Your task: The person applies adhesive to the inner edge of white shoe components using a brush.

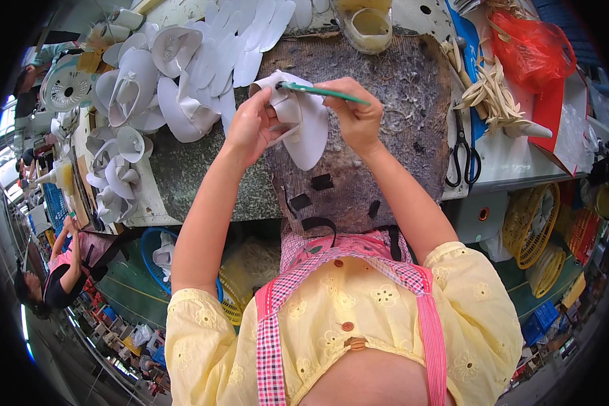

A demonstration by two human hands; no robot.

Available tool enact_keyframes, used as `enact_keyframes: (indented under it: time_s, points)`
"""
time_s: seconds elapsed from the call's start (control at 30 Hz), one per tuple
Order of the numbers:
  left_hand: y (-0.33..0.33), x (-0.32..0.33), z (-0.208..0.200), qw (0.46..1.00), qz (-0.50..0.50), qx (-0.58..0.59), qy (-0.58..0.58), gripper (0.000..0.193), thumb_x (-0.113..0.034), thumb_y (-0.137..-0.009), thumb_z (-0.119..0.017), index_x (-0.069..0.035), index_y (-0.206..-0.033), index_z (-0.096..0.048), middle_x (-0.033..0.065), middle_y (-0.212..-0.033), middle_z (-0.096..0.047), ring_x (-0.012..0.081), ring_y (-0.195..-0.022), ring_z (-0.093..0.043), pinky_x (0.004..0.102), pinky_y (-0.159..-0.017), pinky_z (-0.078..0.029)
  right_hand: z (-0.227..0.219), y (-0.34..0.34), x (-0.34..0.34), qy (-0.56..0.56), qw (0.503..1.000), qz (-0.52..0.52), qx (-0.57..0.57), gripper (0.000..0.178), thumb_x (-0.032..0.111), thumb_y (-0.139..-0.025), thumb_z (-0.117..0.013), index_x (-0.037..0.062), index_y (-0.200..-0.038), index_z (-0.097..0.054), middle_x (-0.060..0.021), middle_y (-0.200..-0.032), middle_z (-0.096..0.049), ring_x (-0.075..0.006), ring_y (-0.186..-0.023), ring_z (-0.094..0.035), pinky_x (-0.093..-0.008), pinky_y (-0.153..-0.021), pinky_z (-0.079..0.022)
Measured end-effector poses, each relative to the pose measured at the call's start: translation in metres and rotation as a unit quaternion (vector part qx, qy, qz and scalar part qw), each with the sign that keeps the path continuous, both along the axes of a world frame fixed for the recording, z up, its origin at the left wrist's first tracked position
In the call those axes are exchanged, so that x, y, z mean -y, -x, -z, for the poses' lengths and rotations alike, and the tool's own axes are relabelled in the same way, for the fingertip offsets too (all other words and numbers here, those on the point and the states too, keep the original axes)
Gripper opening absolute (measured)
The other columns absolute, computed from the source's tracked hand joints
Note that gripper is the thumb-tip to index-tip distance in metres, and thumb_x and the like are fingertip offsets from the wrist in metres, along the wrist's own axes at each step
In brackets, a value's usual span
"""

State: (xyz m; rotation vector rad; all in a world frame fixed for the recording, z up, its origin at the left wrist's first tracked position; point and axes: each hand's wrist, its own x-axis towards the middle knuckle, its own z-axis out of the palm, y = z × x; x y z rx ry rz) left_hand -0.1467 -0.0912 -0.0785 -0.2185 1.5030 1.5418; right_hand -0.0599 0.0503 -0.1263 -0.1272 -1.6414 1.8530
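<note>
A white shoe upper with its sole-shaped base [308,139] is tilted over the worn, stained work mat. Its edge is pinched by my left hand [249,125], thumb on top and fingers curled underneath. My right hand [356,116] grips a slim brush with a green handle [331,93]. The brush's dark tip touches the upper near its top opening, close to my left thumb. Past the shoe part, a clear tub with a yellowish rim [369,30] stands at the mat's far edge.
White shoe parts [132,84] and loose insoles [250,40] pile up at the left. To the right lie black scissors [463,159], a bundle of beige strips [490,101] and a red plastic bag [531,51]. Another person [68,264] works at far left.
</note>
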Motion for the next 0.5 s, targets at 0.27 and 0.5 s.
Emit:
enact_keyframes:
  time_s: [0.27, 0.5]
  points:
    - [-0.003, 0.006, -0.007, 0.993, -0.068, 0.07, -0.073, 0.039, -0.033, -0.088, -0.027, -0.003, -0.111, -0.036, 0.0166, -0.103, -0.051, 0.0288, -0.094, -0.052, 0.0488, -0.084, -0.034, -0.017, -0.025, -0.016, -0.286, 0.939, -0.187, -0.029, 0.022, 0.001, -0.064, -0.06, 0.0081, -0.084, -0.061, -0.0089, -0.076, -0.057, -0.0208, -0.066, -0.057, -0.0277, -0.055, -0.044]
    - [-0.002, 0.01, -0.014, 0.988, -0.05, 0.086, -0.118, 0.041, -0.034, -0.088, -0.023, -0.005, -0.116, -0.034, 0.0173, -0.105, -0.051, 0.0306, -0.097, -0.05, 0.0506, -0.083, -0.035, -0.025, -0.004, -0.015, -0.305, 0.943, -0.116, -0.066, 0.019, 0.001, -0.062, -0.059, 0.0098, -0.079, -0.061, -0.0075, -0.071, -0.056, -0.0214, -0.063, -0.056, -0.029, -0.052, -0.043]
